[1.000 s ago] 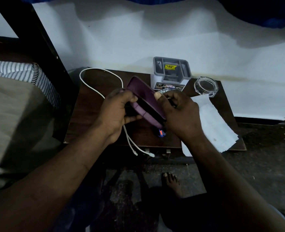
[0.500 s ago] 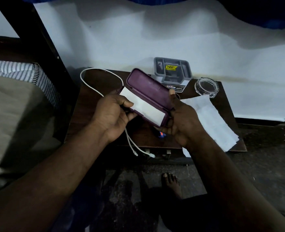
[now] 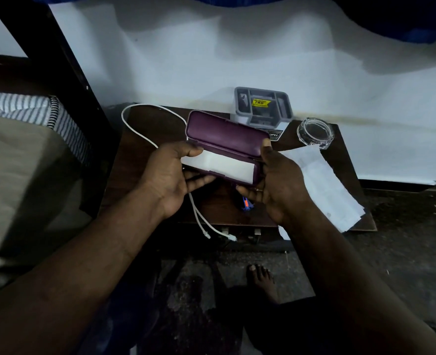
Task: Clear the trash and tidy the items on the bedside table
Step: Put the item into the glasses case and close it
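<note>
head cam | wide-angle | faces forward-down | near, above bedside table point(image 3: 158, 129) | single view

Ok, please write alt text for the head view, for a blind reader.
The left hand and right hand hold an open purple case with a white insert over a dark table. On the table lie a white cable, a grey organizer, a glass dish and paper.

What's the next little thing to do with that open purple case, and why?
Probably fold the lid down: the purple case is held open by the left hand and right hand, showing only a white sheet, while the cable and loose paper wait on the table.
</note>
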Action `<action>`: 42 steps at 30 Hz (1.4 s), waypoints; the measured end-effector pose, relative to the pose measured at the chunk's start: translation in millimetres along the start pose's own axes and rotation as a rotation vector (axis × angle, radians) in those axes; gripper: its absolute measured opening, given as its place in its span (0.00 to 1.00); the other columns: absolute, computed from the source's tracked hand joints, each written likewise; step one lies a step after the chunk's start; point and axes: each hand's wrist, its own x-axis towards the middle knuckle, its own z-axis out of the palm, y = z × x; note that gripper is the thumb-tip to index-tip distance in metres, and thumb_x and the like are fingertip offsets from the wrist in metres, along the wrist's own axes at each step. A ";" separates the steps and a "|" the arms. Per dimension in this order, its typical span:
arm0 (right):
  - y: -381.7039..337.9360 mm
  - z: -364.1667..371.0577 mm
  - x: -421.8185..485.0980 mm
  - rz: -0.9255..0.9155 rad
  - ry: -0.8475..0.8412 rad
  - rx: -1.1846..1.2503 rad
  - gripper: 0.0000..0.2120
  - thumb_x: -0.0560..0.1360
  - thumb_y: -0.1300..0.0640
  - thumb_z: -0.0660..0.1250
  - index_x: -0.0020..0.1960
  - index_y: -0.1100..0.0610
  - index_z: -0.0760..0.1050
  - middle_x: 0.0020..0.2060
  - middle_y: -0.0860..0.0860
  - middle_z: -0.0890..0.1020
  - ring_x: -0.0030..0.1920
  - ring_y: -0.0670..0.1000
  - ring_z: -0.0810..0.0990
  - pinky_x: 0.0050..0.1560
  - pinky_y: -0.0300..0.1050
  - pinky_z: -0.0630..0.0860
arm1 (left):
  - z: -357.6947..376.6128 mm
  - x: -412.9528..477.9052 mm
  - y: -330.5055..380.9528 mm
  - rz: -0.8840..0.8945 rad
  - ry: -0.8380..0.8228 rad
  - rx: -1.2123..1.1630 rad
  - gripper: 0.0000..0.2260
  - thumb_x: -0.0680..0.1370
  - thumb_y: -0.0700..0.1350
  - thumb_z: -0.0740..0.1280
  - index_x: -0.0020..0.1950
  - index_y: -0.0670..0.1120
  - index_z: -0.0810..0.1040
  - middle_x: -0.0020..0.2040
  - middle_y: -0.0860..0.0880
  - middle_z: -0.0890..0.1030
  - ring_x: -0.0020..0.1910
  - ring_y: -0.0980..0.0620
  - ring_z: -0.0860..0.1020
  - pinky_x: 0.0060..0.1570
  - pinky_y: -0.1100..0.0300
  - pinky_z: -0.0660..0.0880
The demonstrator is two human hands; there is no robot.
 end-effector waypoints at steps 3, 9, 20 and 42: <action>-0.6 0.4 -1.1 -0.049 0.028 -0.008 0.15 0.84 0.41 0.61 0.55 0.50 0.80 0.50 0.53 0.87 0.41 0.51 0.87 0.31 0.45 0.82 | 0.3 -0.4 0.6 -0.007 0.025 0.045 0.09 0.78 0.44 0.67 0.56 0.47 0.81 0.56 0.44 0.85 0.51 0.43 0.84 0.43 0.49 0.84; -2.8 -0.2 -1.4 -0.087 0.069 -0.037 0.16 0.85 0.42 0.60 0.55 0.51 0.81 0.48 0.54 0.87 0.41 0.51 0.86 0.30 0.43 0.81 | 1.0 -5.8 3.3 -0.055 -0.026 0.151 0.18 0.77 0.63 0.69 0.58 0.53 0.84 0.54 0.49 0.87 0.51 0.43 0.87 0.42 0.45 0.83; 3.4 0.7 3.9 -0.183 0.095 -0.144 0.16 0.84 0.42 0.63 0.52 0.52 0.82 0.45 0.54 0.83 0.46 0.54 0.83 0.34 0.46 0.82 | 1.9 -5.4 8.9 -0.167 -0.053 0.050 0.27 0.78 0.72 0.57 0.57 0.53 0.83 0.53 0.49 0.88 0.47 0.46 0.88 0.35 0.49 0.82; 23.8 -0.4 3.5 -0.435 -0.034 -1.182 0.09 0.77 0.46 0.71 0.55 0.47 0.84 0.49 0.48 0.87 0.50 0.51 0.85 0.55 0.46 0.80 | -6.5 -1.4 16.3 0.061 0.268 0.004 0.24 0.78 0.67 0.64 0.63 0.51 0.81 0.51 0.47 0.88 0.43 0.44 0.88 0.37 0.47 0.83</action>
